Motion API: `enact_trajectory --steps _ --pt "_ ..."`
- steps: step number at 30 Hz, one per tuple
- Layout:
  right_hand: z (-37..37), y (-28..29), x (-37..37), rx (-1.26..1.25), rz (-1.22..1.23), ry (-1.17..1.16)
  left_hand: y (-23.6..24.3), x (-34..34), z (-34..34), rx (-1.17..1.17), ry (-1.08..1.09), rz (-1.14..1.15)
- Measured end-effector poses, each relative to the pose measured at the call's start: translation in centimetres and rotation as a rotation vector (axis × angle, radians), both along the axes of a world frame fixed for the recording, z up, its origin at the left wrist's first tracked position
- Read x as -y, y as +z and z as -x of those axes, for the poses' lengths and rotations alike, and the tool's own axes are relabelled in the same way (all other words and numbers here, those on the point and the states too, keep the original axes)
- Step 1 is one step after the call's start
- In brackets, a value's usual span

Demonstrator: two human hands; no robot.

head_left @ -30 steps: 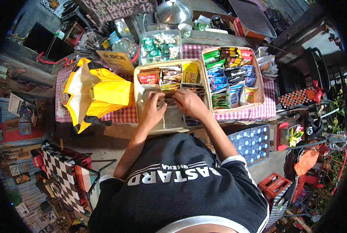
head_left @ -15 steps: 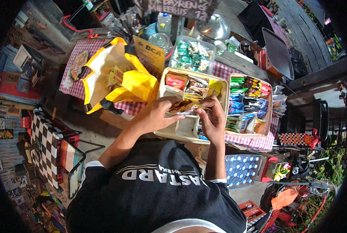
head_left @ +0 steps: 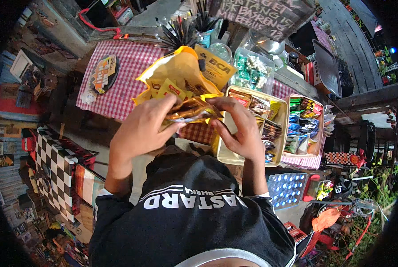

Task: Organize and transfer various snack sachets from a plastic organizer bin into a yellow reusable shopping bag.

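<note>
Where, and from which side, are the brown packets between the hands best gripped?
Probably by both ends, coming from left and right, thumbs on the near side: the brown packets form a flat bundle stretching sideways between the left hand and right hand, its middle exposed.

Pinched at both ends in a loose bunch: brown sachets point(head_left: 191, 108), glossy, gold-tinted, lying roughly crosswise, raised above the tabletop's point(head_left: 123, 62) near edge, just before the open mouth of a bag point(head_left: 162, 71). Yellow outside, pale inside, set close to that same edge, gaping wide, with yellow sachets point(head_left: 171, 88) and brown packets point(head_left: 196, 88) piled inside.
</note>
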State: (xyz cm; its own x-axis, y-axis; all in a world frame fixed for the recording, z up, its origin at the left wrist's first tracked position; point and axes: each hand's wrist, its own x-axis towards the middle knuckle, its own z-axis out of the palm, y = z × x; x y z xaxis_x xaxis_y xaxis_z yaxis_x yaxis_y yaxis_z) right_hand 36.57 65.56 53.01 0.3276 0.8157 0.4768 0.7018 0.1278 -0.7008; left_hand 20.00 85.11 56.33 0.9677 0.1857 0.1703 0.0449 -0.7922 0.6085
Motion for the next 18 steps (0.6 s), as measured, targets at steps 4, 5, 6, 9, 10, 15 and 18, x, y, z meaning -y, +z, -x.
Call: enact_trajectory --steps 4,5,6,9,10,15,18 --pt "1.5 0.5 -3.3 0.055 0.159 -0.051 -1.1 -4.2 0.6 -0.158 -0.053 0.001" --pt "2.0 0.4 -3.8 0.059 0.265 -0.071 -1.6 -5.0 0.6 -0.147 -0.089 -0.035" --pt "2.3 -0.1 -4.3 0.048 0.273 -0.090 -1.9 -5.8 0.3 -0.155 -0.110 -0.029" --pt "3.1 -0.7 -5.0 0.046 0.279 -0.119 -2.6 -7.4 -0.8 -0.223 -0.180 -0.119" --pt "3.4 -0.5 -5.1 0.038 0.285 -0.141 -2.9 -7.8 -1.2 -0.226 -0.204 -0.116" --pt "4.8 -0.6 -5.1 -0.046 0.264 -0.299 -3.0 -9.3 -2.4 -0.088 -0.279 -0.099" --pt "5.6 -0.6 -4.7 -0.078 0.284 -0.388 -3.1 -9.7 -2.5 -0.063 -0.325 -0.083"
